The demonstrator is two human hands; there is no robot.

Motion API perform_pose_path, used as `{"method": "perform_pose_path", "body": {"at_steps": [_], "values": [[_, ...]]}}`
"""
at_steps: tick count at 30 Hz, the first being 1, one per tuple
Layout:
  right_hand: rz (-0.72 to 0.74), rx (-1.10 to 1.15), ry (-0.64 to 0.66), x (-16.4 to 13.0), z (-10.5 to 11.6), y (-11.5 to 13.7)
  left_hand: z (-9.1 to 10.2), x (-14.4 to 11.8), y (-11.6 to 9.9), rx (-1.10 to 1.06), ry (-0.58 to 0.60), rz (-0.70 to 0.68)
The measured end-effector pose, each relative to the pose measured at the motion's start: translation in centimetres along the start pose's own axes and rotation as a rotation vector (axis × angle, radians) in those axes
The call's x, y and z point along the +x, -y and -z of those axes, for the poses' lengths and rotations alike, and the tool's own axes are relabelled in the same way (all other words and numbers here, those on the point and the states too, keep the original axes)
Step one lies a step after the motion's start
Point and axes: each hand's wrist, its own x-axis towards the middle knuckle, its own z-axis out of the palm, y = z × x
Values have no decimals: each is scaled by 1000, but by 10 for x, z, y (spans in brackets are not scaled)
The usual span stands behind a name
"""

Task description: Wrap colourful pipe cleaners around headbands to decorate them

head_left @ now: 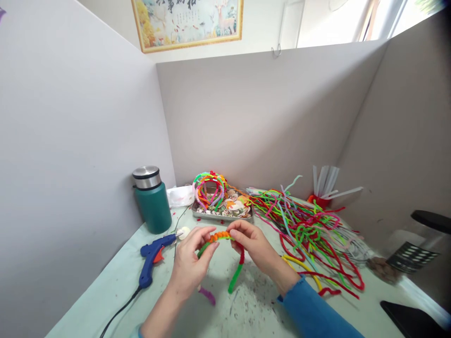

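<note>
Between left hand [195, 256] and right hand [252, 241], a band [220, 237] gripped at two places

With the left hand, holding the band between thumb and fingers beside its orange coils [219, 236]; with the right hand, pinching narrowly at the other side. Probably held at both sides to keep the coils steady and easy to see. Below the right hand, left hanging loose, a red and green tail [236, 278], perhaps to keep clear of the grip. Below the left hand, a purple end [207, 295]; cannot tell whether joined to the band. Left of the left hand, a glue gun [151, 259], tip over a white disc [183, 231], maybe to spare the table [197, 324] from drips. Farther beyond that hand, upright and out of the way, a bottle [153, 209]. Ahead of both hands, a tray [222, 217] with cutouts [239, 205] and rings [210, 190], seemingly to keep small pieces together. Right of the right hand, a heap of stems [310, 223], probably spread for easy picking. Beyond the heap, white sticks [324, 180] standing in a red cup [319, 202], likely to save room
</note>
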Motion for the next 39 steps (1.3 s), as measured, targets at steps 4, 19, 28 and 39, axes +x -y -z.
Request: {"method": "perform_pose_path", "body": {"at_steps": [4,19,28,39], "values": [[19,-14,47,0,2,0,3,2,-4,24,51,-57],[98,-55,-13,-9,-10,16,5,2,-1,-7,-49,-96],[70,6,-34,-8,-15,10,8,4,-6,142,-96,-175],[69,48,71,-10,-20,11,5,0,-9,144,-41,-321]]}}
